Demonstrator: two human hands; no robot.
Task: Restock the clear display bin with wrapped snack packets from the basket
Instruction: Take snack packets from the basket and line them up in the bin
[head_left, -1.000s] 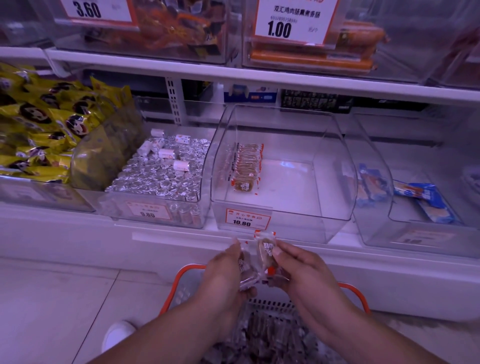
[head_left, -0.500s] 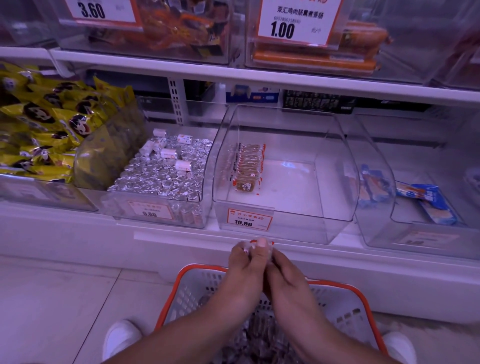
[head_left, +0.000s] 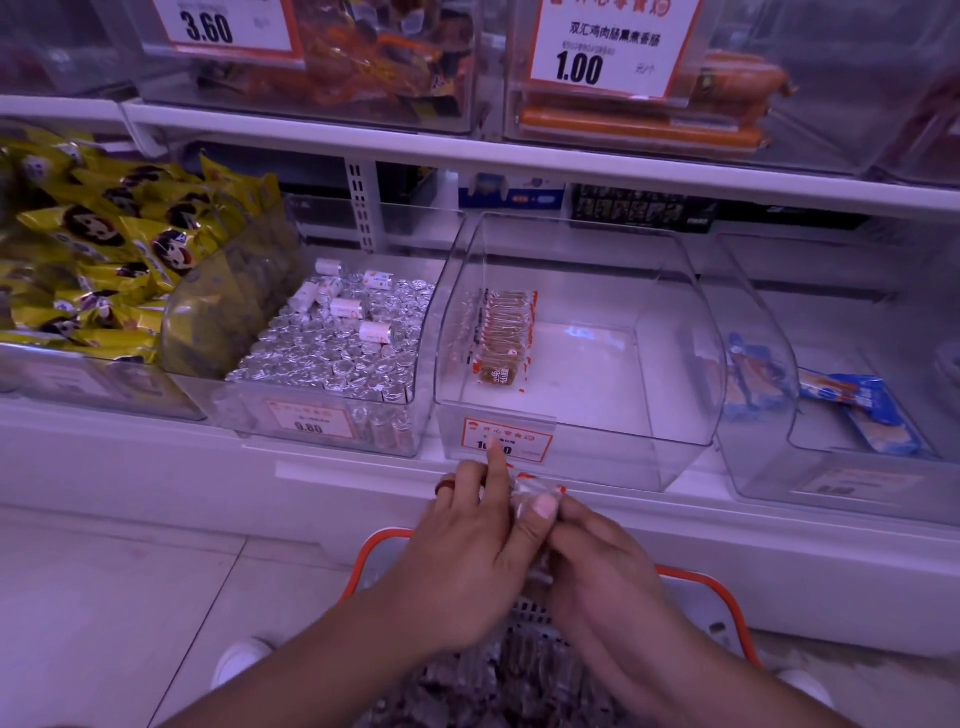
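Observation:
A clear display bin (head_left: 675, 364) stands on the lower shelf with a row of wrapped snack packets (head_left: 501, 338) along its left side. Below it, an orange-rimmed basket (head_left: 724, 597) holds several more wrapped packets (head_left: 519, 680). My left hand (head_left: 467, 551) and my right hand (head_left: 597, 561) are pressed together above the basket, just in front of the bin's price label (head_left: 524, 439). Between them they hold a small bunch of clear-wrapped packets (head_left: 530, 493), whose orange edges stick out at the fingertips. One left finger points up over the label.
Left of the bin sits a bin of silver foil sweets (head_left: 332, 353), and further left a bin of yellow bags (head_left: 104, 270). A bin with blue packets (head_left: 857, 405) is on the right. The upper shelf (head_left: 467, 150) carries more bins. White shoes (head_left: 239, 665) flank the basket.
The hands closed together round the packets, which showed spread between the fingers a second ago, and have moved slightly up toward the bin's front.

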